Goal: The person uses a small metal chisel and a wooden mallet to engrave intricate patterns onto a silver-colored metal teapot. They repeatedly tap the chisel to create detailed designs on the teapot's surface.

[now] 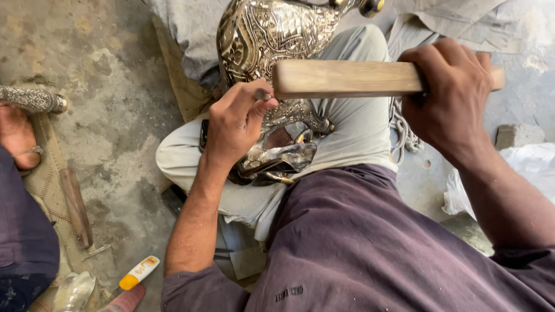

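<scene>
Resting across your lap, the engraved metal vessel [263, 34] already shows dense chased pattern over its whole visible belly, so most of that surface looks done, though its far side is out of view. Your left hand [237, 124] pinches a small chisel [263, 94] against the metal, and your right hand [451, 95] is clenched round the wooden mallet [347, 78] poised just above it. Off to your left, a wooden-handled tool [76, 208] and a white-and-orange tube [139, 273] lie on the concrete floor [115, 127].
</scene>
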